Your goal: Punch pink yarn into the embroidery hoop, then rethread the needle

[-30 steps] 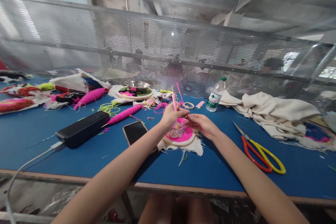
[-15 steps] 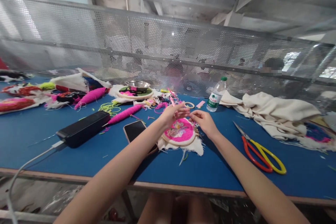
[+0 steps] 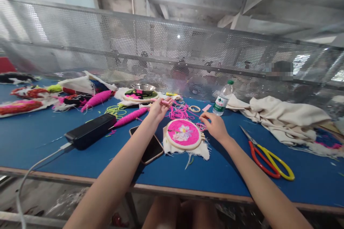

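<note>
My left hand (image 3: 160, 108) is palm up above the back of the work, its fingers curled loosely around a slim pink pen-like tool (image 3: 165, 102). Thumb and fingertips of my right hand (image 3: 214, 124) are pinched together right of the hoop; whatever they hold is too small to make out. Between and below both hands, an embroidery hoop (image 3: 183, 134) lies flat, its fabric worked in bright pink with a white flower. Frayed white cloth (image 3: 199, 152) sticks out under it. Loose pink yarn (image 3: 180, 111) lies behind the hoop, with more strands near my right fingertips.
A phone (image 3: 150, 149) and a black power bank (image 3: 91, 131) with a cable lie left. Right are scissors (image 3: 264, 157), a water bottle (image 3: 223, 98) and cream cloth (image 3: 285, 112). Pink yarn bundles (image 3: 130, 117) and a metal bowl (image 3: 143, 88) stand before the perforated metal screen (image 3: 166, 53).
My hands have moved apart: the left went left and back with the pink tool, the right slightly right. The hoop, partly covered before, is now in full view.
</note>
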Motion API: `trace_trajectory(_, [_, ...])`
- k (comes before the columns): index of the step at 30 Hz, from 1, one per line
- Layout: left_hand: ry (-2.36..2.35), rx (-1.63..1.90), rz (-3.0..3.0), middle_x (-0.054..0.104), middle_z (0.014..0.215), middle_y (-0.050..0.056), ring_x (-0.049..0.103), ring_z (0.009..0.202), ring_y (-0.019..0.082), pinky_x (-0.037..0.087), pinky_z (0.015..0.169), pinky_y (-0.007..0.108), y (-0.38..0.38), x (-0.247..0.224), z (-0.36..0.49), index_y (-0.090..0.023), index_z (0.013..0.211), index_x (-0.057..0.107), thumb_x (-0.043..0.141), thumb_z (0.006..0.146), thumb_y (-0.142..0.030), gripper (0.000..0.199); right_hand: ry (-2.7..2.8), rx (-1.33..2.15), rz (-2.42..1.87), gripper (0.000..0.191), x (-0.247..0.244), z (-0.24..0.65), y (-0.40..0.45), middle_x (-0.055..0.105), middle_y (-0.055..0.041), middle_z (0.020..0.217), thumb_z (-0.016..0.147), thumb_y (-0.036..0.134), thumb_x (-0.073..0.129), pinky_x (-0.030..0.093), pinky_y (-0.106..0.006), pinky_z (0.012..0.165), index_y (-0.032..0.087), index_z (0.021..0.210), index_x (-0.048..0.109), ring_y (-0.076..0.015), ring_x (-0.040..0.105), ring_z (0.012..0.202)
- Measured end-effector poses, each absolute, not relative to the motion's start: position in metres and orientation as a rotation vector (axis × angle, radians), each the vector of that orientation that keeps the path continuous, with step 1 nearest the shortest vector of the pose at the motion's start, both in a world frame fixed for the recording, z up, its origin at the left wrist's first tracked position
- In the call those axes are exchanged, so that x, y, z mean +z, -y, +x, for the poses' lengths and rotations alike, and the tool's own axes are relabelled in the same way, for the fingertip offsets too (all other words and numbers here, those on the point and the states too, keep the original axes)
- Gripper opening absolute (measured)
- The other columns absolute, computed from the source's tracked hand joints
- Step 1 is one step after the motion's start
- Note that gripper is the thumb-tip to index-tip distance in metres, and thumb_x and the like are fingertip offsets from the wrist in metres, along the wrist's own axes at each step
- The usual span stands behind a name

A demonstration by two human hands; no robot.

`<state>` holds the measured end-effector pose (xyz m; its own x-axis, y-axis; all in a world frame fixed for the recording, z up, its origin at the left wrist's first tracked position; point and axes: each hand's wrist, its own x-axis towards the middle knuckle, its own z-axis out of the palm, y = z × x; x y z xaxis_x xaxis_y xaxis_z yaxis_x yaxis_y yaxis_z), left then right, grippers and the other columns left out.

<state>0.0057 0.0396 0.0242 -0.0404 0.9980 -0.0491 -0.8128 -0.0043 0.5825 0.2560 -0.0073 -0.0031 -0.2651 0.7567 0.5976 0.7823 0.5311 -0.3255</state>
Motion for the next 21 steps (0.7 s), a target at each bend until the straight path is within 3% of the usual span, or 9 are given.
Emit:
trace_trajectory(11, [-0.539, 1.541, 0.474, 0.066, 0.115, 0.019, 0.066, 0.106, 0.022, 0.057, 0.079, 0.027, -0.0373, 0.0265, 0.0049, -0.013, 0.112, 0.053, 0.039, 0.095, -0.016, 0.022, 2.092, -0.008, -1.244, 0.016, -0.001, 0.2532, 0.0107, 0.068, -0.004, 0.078, 0.089, 0.028, 0.051, 0.038, -0.029, 0.07, 0.022, 0.08, 0.064, -0.0206, 0.06, 0.077])
trace_trajectory(21, [-0.601, 1.503, 0.575, 0.07, 0.094, 0.019, 0.07, 0.087, 0.018, 0.055, 0.077, 0.024, -0.0365, 0.0256, 0.008, -0.012, 0.085, 0.054, 0.038, 0.094, -0.015, 0.019, 2.106, 0.02, -1.264, 0.015, -0.0031, 0.2523, 0.0103, 0.067, -0.003, 0.075, 0.088, 0.029, 0.053, 0.037, -0.027, 0.068, 0.022, 0.08, 0.064, -0.0192, 0.059, 0.074])
